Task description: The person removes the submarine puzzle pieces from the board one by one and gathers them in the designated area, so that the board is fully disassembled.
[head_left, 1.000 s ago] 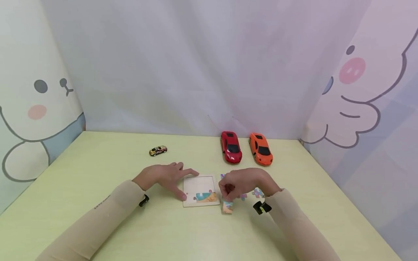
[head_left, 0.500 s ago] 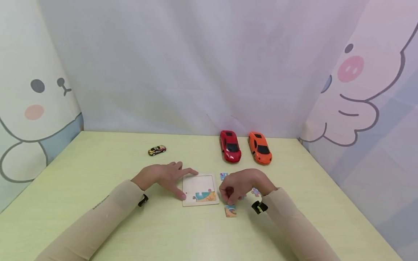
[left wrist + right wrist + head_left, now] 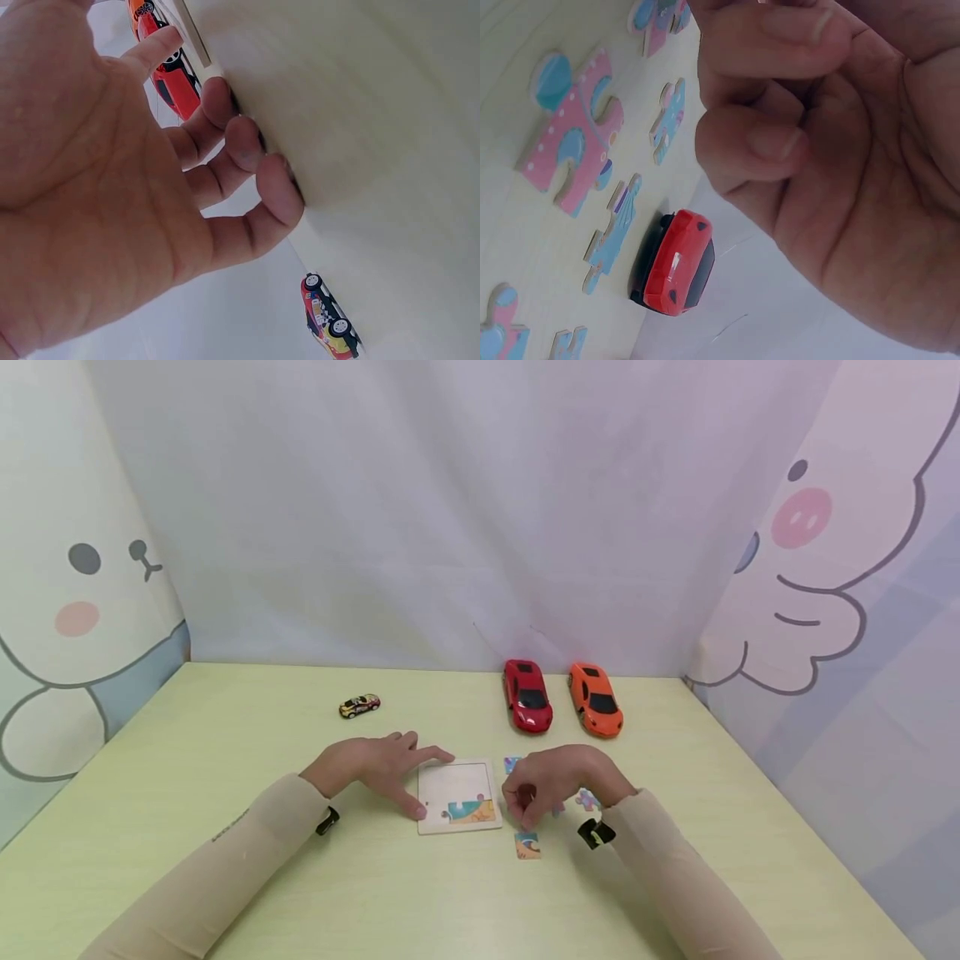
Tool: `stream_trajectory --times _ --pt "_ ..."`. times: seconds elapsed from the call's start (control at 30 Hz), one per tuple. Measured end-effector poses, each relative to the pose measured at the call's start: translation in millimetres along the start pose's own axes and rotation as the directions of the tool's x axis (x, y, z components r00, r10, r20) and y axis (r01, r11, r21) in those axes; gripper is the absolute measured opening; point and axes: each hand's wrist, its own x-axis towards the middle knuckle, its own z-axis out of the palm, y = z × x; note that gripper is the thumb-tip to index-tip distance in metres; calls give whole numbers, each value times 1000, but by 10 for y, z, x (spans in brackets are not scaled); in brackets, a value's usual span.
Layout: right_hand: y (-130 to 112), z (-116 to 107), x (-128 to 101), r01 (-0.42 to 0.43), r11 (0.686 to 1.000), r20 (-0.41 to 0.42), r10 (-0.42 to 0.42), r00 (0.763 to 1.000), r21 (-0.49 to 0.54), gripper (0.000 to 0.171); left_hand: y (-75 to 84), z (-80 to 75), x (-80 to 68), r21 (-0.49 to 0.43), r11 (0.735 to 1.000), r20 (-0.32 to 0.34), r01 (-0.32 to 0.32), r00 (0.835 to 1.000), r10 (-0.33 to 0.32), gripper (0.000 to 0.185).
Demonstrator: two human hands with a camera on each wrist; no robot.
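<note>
My left hand rests at the left side of a square wooden puzzle tray, thumb at the lower left corner and index finger at the top edge. Its other fingertips touch the table in the left wrist view. Joined blue-and-tan pieces lie in the tray's lower right. Just right of the tray, my right hand is low over the table with curled fingers; I cannot tell whether it pinches a piece. A beach-patterned puzzle piece lies just below its fingertips, and a blue piece shows behind it.
More loose pieces lie right of the right hand, among them a pink dotted piece. A red toy car and an orange toy car stand at the back. A small patterned car is at the back left.
The beach-patterned piece has shifted slightly toward the near side and shows more fully below the right fingertips than a second ago. The left hand stays at the tray.
</note>
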Motion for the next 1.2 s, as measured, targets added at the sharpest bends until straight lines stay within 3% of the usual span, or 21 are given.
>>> stream_trajectory --times 0.3,0.57,0.9,1.2 --pt "-1 -29 85 119 992 -128 -125 984 -51 17 -23 -12 -4 -12 1000 1 -14 1000 14 89" --pt "-56 7 171 161 987 -232 -161 959 -18 6 -22 -26 -2 -12 1000 11 -9 1000 9 89" --pt "-218 173 313 116 993 -250 -117 961 -17 17 -35 -8 0 -11 999 4 -33 999 33 89" --pt "-300 263 350 158 986 -268 -168 949 -56 25 -34 9 -7 6 999 3 -44 999 44 88"
